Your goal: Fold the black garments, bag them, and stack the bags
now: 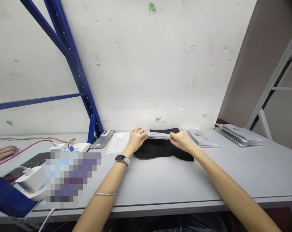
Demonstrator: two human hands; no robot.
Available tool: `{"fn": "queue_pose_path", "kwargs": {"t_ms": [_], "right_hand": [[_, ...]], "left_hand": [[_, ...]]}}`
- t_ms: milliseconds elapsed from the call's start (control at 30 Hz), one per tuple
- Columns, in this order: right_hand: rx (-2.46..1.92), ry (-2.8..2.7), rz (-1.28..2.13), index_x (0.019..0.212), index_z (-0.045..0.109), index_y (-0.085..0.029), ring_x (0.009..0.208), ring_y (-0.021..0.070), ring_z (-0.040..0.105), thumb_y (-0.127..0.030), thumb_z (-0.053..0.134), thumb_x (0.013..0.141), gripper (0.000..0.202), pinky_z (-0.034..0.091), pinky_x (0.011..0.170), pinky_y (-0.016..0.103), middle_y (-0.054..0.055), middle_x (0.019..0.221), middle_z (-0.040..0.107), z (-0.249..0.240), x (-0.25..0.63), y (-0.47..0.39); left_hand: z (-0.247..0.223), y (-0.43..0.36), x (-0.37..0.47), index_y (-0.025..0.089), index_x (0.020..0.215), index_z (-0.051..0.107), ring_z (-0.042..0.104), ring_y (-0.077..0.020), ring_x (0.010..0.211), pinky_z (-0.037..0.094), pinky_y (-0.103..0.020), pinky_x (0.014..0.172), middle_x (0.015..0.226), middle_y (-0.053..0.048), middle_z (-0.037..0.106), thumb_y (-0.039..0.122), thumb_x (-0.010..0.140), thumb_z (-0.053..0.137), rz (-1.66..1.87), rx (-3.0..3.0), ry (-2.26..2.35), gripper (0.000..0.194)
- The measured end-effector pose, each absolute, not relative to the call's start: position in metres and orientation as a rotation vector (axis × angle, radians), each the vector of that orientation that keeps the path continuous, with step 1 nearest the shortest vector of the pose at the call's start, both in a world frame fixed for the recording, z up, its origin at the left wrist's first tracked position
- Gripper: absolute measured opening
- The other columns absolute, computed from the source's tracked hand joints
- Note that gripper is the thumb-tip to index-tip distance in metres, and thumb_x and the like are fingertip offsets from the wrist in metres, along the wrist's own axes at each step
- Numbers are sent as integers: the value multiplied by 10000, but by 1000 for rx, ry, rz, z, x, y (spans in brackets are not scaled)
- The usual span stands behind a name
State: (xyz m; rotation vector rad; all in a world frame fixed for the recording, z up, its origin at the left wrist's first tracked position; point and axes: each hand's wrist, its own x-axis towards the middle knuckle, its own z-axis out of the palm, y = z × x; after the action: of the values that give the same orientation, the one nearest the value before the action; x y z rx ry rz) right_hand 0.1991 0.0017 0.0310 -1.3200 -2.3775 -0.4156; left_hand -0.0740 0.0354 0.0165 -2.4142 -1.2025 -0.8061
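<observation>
My left hand [136, 139], with a ring on one finger, is closed on the left end of a whitish, translucent plastic bag [157, 135]. The bag's right end is pinched in the closed fingers of my right hand [182, 140]. It is seen nearly edge-on, so whatever it contains cannot be made out. Under and behind the bag, a piece of black cloth [160, 151] lies spread on the table. To the left of my left hand lies a flat frosted plastic bag [118, 142]. Right of my right hand is another frosted bag with dark print [203, 138].
More printed bags lie stacked [241, 134] at the right on the grey table [244, 170]. A phone [102, 139], power strips with white chargers [32, 178] and cables are at the left. A blue metal frame [75, 64] stands there. Another person's hand [2, 154] rests far left.
</observation>
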Motion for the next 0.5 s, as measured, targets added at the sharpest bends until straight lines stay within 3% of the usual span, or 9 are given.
{"fn": "queue_pose_path", "kwargs": {"t_ms": [500], "right_hand": [[-1383,-2411,-30,604,452,-208,490,95,366,-100,472,689,139,245,505,228,-51,532,502,37,223,7]], "left_hand": [[11,43,-90,221,760,581,475,-251,1063,335,-392,838,989,-36,657,225,861,579,-709,-2464,-1236,101]]}}
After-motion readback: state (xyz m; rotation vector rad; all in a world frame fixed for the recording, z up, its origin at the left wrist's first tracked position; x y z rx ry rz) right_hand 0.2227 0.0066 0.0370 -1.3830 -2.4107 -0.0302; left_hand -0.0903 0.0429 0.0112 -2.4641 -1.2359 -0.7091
